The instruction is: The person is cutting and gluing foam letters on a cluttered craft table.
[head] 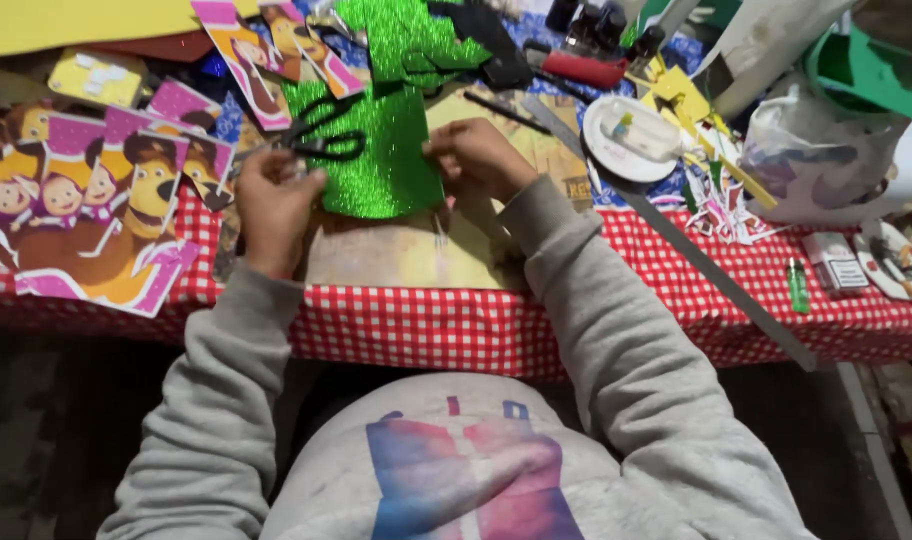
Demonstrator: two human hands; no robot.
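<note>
We have the green glitter foam sheet [381, 160] lying on a yellowish board [416, 250] at the near edge of the red-checked tablecloth [676, 290], with black scissors [321, 140] resting on it. We judge this a positioning or marking step; any next move needs the sheet held flat. Our left hand [274, 205] pinches the sheet's left edge, fingers closed on it. Our right hand [476, 160] presses its right edge, fingers curled together. Both forearms angle inward, elbows out.

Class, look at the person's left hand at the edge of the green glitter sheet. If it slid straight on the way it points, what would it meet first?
Probably the black-handled scissors lying on the green glitter sheet, just beyond the left hand; depth is hard to judge from above.
</note>
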